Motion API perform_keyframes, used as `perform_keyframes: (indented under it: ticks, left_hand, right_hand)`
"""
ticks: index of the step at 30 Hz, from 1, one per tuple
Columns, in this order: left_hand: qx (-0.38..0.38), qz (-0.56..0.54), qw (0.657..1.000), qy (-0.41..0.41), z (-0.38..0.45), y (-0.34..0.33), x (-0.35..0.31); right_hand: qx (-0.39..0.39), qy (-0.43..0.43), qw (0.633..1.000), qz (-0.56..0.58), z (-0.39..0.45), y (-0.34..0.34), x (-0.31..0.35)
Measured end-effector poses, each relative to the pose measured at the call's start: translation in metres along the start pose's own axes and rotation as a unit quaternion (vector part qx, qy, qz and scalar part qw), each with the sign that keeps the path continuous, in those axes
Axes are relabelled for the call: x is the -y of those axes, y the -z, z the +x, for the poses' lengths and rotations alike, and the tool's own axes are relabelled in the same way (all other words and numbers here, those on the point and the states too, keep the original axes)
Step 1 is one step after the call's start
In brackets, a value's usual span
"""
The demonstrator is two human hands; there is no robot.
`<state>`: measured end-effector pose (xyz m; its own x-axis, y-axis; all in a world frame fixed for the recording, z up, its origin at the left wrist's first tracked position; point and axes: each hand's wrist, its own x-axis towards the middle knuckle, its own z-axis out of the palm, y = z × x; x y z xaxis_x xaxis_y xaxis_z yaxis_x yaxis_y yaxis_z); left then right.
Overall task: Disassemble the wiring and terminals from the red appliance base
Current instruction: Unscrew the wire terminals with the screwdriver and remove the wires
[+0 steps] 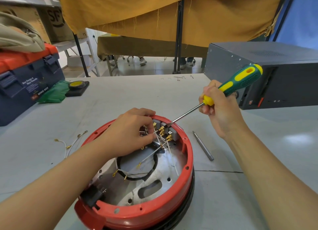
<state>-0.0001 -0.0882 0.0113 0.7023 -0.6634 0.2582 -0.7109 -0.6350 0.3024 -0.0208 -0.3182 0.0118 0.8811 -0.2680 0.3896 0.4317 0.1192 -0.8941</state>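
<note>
"WING BOX" on blue toolbox, desk's left edge; "SF" on cardboard box behind.

Pale grey counter, scuffed, with a thin crack line at right. Mustard cloth draped overhead on dark poles. Beyond, glossy tiled floor, olive-covered table, metal shelving with cardboard boxes.

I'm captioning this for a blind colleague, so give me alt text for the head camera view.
A person's right hand holds a green and yellow screwdriver with its tip at the brass terminals inside a red appliance base, while the left hand pinches white wires beside them. Loose wires and a metal bit lie on the grey table.
</note>
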Motion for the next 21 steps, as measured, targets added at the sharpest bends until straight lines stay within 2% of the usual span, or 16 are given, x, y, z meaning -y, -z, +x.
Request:
perform_keyframes:
  ticks: [7,15,21]
  left_hand:
    - [0.001,-0.006,1.0,-0.002,0.0,0.0,0.0]
    - [-0.002,-0.008,1.0,-0.005,0.001,0.0,0.001]
    - [-0.003,-0.008,1.0,-0.007,0.0,-0.001,0.001]
  right_hand:
    - [0.027,-0.007,1.0,-0.014,-0.002,-0.007,-0.006]
    - [-0.029,0.015,0.999,-0.009,0.0,-0.001,0.005]
    - [-0.007,0.044,0.998,-0.04,-0.001,-0.005,0.008]
